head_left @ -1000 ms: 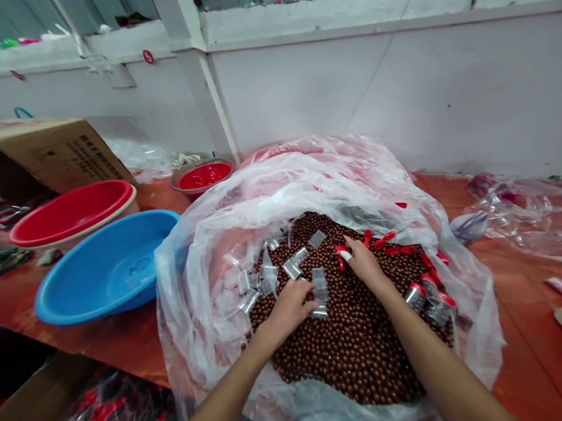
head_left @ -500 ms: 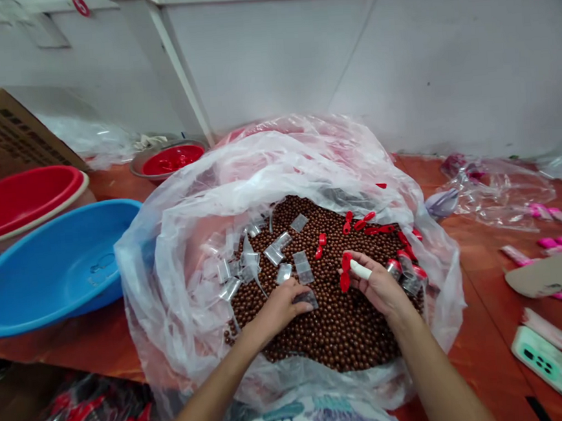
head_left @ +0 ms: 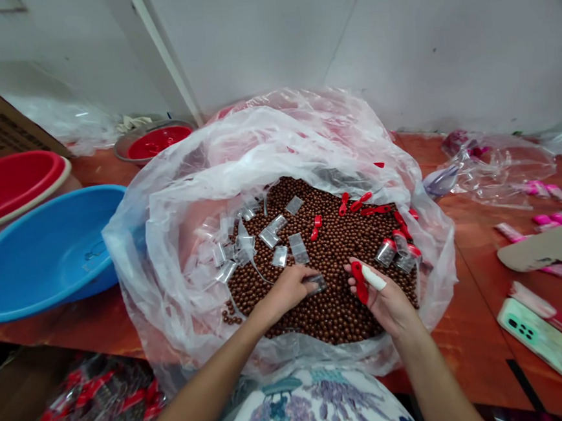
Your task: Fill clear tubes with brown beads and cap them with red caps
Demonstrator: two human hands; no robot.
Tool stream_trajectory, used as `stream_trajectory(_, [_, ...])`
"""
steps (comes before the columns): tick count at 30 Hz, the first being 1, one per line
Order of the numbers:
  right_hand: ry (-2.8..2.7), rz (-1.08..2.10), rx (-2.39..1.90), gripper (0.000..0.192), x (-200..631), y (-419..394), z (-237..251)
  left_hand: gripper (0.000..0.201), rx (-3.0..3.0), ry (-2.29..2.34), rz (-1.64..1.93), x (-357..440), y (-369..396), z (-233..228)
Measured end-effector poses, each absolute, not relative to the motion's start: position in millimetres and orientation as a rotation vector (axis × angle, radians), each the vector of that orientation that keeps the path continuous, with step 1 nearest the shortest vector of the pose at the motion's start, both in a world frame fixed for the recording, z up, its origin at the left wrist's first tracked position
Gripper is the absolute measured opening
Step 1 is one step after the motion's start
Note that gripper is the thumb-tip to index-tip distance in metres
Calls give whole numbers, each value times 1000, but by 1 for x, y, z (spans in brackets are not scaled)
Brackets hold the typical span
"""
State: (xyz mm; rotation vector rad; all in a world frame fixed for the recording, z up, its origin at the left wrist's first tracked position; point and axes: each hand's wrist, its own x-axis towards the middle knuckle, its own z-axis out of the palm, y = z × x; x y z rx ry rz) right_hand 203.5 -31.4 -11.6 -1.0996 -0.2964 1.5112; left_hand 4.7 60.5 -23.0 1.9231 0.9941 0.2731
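Small brown balls (head_left: 337, 310) fill a large clear plastic bag (head_left: 142, 247) lying open before me. My left hand (head_left: 290, 291) is closed on a small clear plastic container (head_left: 316, 284), low over the balls. In my right hand (head_left: 382, 296), palm partly up, a red flip cap (head_left: 359, 282) rests against the fingers; one finger wears a white wrap. Several clear empty containers (head_left: 298, 248) lie on the balls at the left. Loose red caps (head_left: 316, 227) are scattered further back. Filled containers with red caps (head_left: 395, 253) sit right of my right hand.
Left of the bag stand a blue basin (head_left: 46, 255) and a red basin (head_left: 16, 186). Below, a box holds many red-capped containers (head_left: 102, 406). On the right of the red table (head_left: 469, 254) lie a phone (head_left: 539, 339), a cardboard piece (head_left: 546, 246) and pink-capped tubes (head_left: 558, 218).
The view has tilted down. My left hand has shifted right with the container, closer to my right hand. The red cap has turned and now lies closer against my right fingers.
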Motion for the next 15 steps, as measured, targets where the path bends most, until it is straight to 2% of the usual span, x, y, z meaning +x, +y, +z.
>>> stream_trajectory(4, [-323,1465,-1161,41,205,-44,-15,33,1869,995,280,17,64,-25])
stream_trajectory(15, [-438,1293,-1305,41,212,-53,-27,35,1650,939,358,46,64,-37])
